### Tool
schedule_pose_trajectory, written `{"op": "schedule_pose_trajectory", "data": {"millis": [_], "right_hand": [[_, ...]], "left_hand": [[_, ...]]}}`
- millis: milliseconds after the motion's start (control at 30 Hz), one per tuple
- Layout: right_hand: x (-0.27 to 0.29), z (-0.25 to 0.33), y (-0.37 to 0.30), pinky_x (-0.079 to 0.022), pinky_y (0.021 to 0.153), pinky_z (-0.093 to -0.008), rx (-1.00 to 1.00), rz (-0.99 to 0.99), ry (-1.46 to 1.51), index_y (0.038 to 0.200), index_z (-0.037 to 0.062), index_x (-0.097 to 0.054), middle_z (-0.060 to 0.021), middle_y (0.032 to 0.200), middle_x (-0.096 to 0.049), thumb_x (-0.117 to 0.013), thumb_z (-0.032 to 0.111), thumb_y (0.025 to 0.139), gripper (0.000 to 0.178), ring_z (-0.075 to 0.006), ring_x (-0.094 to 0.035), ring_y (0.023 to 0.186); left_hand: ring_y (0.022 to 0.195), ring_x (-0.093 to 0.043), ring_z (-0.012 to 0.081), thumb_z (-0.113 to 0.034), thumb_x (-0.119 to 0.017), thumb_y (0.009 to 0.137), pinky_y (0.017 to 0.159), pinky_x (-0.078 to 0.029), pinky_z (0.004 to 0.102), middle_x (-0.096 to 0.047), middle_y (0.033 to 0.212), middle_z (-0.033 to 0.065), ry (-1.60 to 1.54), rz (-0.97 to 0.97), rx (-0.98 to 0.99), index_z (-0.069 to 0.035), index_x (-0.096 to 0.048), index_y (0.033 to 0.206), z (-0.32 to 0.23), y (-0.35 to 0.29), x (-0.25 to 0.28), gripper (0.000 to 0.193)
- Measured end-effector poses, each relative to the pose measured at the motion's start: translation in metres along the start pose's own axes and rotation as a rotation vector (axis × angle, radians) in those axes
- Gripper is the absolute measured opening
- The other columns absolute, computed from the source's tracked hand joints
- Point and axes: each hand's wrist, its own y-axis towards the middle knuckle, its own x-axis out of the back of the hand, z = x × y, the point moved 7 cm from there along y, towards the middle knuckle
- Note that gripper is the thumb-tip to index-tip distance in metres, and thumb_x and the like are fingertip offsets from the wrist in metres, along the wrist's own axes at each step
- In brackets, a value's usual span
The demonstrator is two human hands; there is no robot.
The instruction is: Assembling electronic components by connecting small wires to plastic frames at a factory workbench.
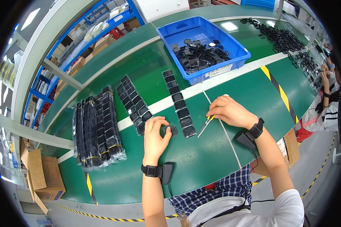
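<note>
My left hand (155, 137) is curled, thumb and fingers at a small dark square piece in clear film (173, 130), which it appears to hold just above the green table. In my right hand (231, 111) is a slim tool with a yellow handle and a pointed silver end (205, 127), tip down and to the left; its exact kind is unclear. Between the hands runs a single row of black square pieces in clear packing (179, 104). Left of it, two similar strips (132, 98) lie side by side, their near end close to my left hand.
Banded stacks of such strips (98, 128) lie at the left. A blue tub (216, 73) with loose black pieces stands at the back. Piled black frames (280, 38) lie far right, near another person's hand (324, 75). An open carton (45, 174) is at the lower left.
</note>
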Motion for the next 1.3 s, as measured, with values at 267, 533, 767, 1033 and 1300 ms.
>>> {"op": "schedule_pose_trajectory", "data": {"millis": [267, 533, 767, 1033, 1300], "right_hand": [[0.006, -0.003, 0.002, -0.047, 0.099, -0.0390, -0.168, -0.058, -0.008, 0.118, 0.0143, -0.075, -0.0027, 0.111, -0.066, -0.076, 0.009, 0.088, 0.031, -0.0234, -0.061, 0.108], [-0.014, 0.006, 0.002, -0.048, 0.097, -0.0383, -0.076, -0.018, -0.054, 0.118, 0.0159, -0.075, -0.0010, 0.110, -0.064, -0.076, 0.014, 0.089, 0.029, -0.0222, -0.061, 0.107], [-0.018, 0.017, 0.005, -0.047, 0.096, -0.0376, -0.012, 0.046, 0.009, 0.116, 0.0171, -0.077, 0.0003, 0.109, -0.063, -0.075, 0.015, 0.089, 0.027, -0.0206, -0.061, 0.107], [-0.018, 0.019, 0.004, -0.046, 0.096, -0.0368, -0.006, 0.072, 0.045, 0.115, 0.0177, -0.077, 0.0004, 0.108, -0.063, -0.074, 0.015, 0.090, 0.026, -0.0200, -0.060, 0.106], [-0.021, 0.018, 0.005, -0.046, 0.096, -0.0367, -0.003, 0.059, 0.056, 0.114, 0.0178, -0.078, 0.0007, 0.107, -0.063, -0.075, 0.015, 0.089, 0.025, -0.0200, -0.060, 0.105]], "left_hand": [[0.136, -0.049, 0.0309, -0.018, -0.092, 0.067, 0.111, -0.035, 0.0484, -0.063, 0.139, 0.0023, 0.031, 0.162, -0.264, -0.019, -0.080, 0.096, -0.051, -0.006, -0.014, 0.031], [0.136, -0.050, 0.0284, -0.022, -0.094, 0.064, 0.110, -0.035, 0.0446, -0.065, 0.136, -0.0023, 0.069, 0.092, -0.391, -0.018, -0.082, 0.087, -0.060, -0.006, -0.016, 0.026], [0.131, -0.054, 0.0257, -0.020, -0.089, 0.075, 0.108, -0.035, 0.0418, -0.069, 0.131, -0.0040, 0.040, 0.028, -0.299, -0.018, -0.082, 0.089, -0.045, -0.002, -0.022, 0.015], [0.126, -0.058, 0.0222, -0.022, -0.085, 0.083, 0.108, -0.035, 0.0397, -0.073, 0.119, -0.0048, 0.035, 0.055, -0.233, -0.016, -0.081, 0.091, -0.039, 0.003, -0.030, 0.011], [0.120, -0.067, 0.0202, -0.021, -0.083, 0.086, 0.107, -0.039, 0.0441, -0.077, 0.107, -0.0010, -0.031, 0.088, -0.276, -0.014, -0.079, 0.093, -0.037, 0.006, -0.037, 0.011]]}}
